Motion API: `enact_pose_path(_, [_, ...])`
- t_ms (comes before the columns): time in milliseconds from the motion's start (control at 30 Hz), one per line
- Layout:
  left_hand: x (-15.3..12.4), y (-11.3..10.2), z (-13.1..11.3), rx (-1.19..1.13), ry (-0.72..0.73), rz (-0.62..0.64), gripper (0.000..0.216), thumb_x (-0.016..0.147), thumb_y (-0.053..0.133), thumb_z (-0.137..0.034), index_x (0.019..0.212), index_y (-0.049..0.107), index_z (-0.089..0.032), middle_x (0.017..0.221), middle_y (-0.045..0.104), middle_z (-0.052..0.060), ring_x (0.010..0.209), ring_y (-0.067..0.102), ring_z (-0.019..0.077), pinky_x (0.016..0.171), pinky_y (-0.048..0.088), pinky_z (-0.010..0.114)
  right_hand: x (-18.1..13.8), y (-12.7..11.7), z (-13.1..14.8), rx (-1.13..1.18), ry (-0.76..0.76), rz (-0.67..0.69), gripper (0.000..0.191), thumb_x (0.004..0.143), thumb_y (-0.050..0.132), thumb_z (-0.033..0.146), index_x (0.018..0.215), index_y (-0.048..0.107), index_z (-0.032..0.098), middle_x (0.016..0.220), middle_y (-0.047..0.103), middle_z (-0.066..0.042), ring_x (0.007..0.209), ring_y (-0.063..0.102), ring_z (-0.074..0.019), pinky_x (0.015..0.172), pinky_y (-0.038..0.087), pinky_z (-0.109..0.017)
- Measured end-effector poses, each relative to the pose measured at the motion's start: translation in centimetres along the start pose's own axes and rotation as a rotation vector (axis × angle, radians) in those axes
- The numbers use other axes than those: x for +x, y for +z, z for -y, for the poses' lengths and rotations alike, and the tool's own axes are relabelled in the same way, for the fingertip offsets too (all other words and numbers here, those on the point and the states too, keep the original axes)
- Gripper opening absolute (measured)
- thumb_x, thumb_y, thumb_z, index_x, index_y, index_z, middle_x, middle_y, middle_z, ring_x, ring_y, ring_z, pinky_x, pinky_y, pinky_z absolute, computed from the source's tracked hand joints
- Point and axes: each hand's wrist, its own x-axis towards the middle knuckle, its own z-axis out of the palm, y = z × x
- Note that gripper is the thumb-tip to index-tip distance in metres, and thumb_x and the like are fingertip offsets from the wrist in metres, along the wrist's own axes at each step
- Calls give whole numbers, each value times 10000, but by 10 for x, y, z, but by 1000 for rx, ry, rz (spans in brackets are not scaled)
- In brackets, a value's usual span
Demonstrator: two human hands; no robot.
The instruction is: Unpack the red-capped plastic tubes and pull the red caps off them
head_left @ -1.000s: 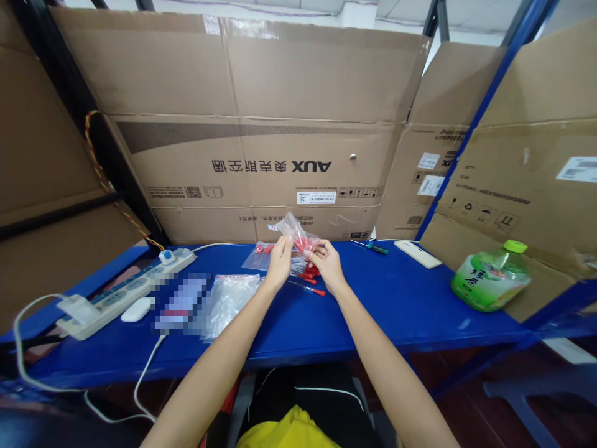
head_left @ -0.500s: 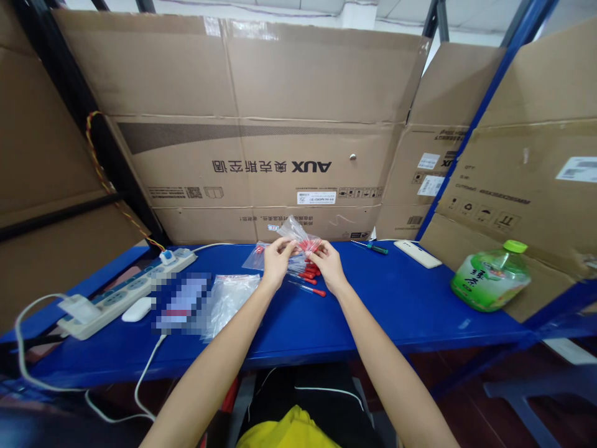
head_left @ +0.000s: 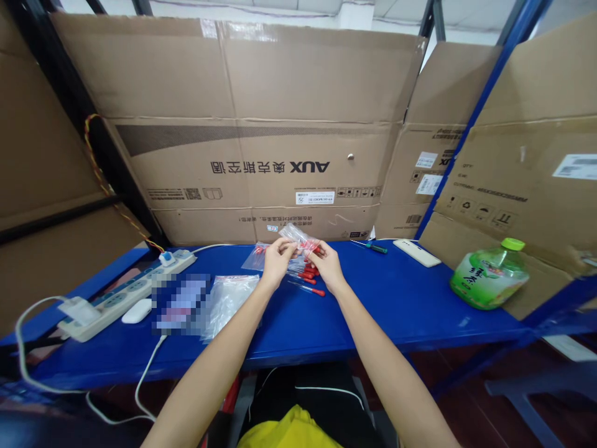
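Observation:
My left hand [head_left: 276, 261] and my right hand [head_left: 329, 264] both pinch a small clear plastic bag [head_left: 301, 239] that has red-tipped pieces inside, held just above the blue shelf [head_left: 373, 305] near its back. Below the bag lies a small pile of loose red-handled pieces [head_left: 308, 274], and one thin red-tipped piece [head_left: 308, 289] lies in front of them. Another clear bag with red pieces [head_left: 255, 257] rests behind my left hand.
A stack of empty clear bags [head_left: 227, 300] lies to the left, beside a blurred patch, a white mouse-like object [head_left: 136, 310] and a power strip [head_left: 125, 292]. To the right are a green-handled screwdriver [head_left: 372, 247], a white flat device [head_left: 416, 252] and a green bottle [head_left: 489, 280]. Cardboard boxes [head_left: 280, 124] wall the back.
The bag has come down and tilted flatter between my hands, closer to the shelf. My hands stayed nearly in place.

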Motion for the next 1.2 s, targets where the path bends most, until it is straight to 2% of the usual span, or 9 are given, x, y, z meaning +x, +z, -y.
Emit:
enact_pose_path(167, [0, -1, 1, -4, -14, -16, 330, 739, 805, -378, 877, 578, -183, 734, 681, -5, 744, 697, 165, 730, 567, 272, 1, -1, 2, -19, -13, -11, 467, 757, 751, 421, 1166, 715, 198, 681, 648, 23, 563, 542, -129, 511, 446, -246])
enact_pose_path(300, [3, -3, 3, -112, -82, -109, 319, 727, 796, -279, 916, 556, -187, 775, 659, -21, 752, 677, 136, 806, 580, 295, 2, -3, 1, -41, -27, -13, 423, 789, 692, 411, 1146, 724, 185, 630, 613, 31, 541, 524, -124, 516, 450, -248])
enact_pose_path(433, [3, -5, 3, -221, -182, -132, 334, 747, 786, -262, 999, 577, -196, 929, 690, 11, 757, 685, 123, 833, 591, 317, 2, -2, -3, -65, -10, -18, 403, 750, 732, 400, 1096, 727, 194, 737, 698, 0, 600, 599, -147, 565, 509, -266])
enact_pose_path(567, [2, -5, 3, -250, -235, -162, 343, 777, 796, -288, 1024, 571, -213, 971, 698, 17, 748, 685, 109, 826, 596, 309, 0, 0, -4, -90, 9, 38, 465, 696, 792, 396, 1111, 725, 200, 1007, 775, -55, 856, 719, -217, 703, 583, -297])
enact_pose_path(633, [2, -5, 4, -223, -245, -189, 334, 785, 794, -267, 1028, 570, -213, 950, 697, 11, 734, 676, 100, 809, 600, 297, 0, 0, -4, -95, -6, 67, 455, 693, 794, 379, 1104, 731, 196, 1063, 779, -63, 936, 728, -232, 771, 591, -309])
enact_pose_path(733, [2, -5, 5, -213, -246, -206, 339, 808, 774, -232, 1081, 574, -219, 946, 691, 6, 726, 664, 95, 807, 614, 310, 1, -3, -6, -157, -54, 58, 361, 705, 781, 351, 1026, 755, 187, 986, 788, -51, 895, 730, -227, 804, 583, -313])
enact_pose_path(867, [4, -7, 7, -246, -224, -222, 301, 837, 759, -248, 1070, 572, -222, 981, 664, 6, 739, 660, 97, 825, 633, 354, 4, -8, -10, -262, -81, 16, 263, 719, 759, 347, 927, 776, 187, 836, 770, -26, 785, 718, -218, 736, 576, -304])
enact_pose_path(967, [6, -8, 10, -228, -192, -256, 242, 861, 735, -266, 1041, 579, -222, 976, 644, 7, 760, 665, 106, 816, 642, 371, 5, -10, -11, -254, -43, -20, 306, 700, 769, 362, 954, 776, 192, 859, 776, -33, 785, 728, -231, 709, 590, -315])
enact_pose_path(1200, [9, -14, 11, -192, -133, -348, 187, 901, 677, -237, 1040, 554, -218, 992, 683, 30, 915, 684, 135, 827, 647, 362, 5, -14, -4, -161, -34, -26, 339, 671, 742, 306, 986, 769, 182, 950, 795, -58, 870, 746, -237, 799, 609, -343])
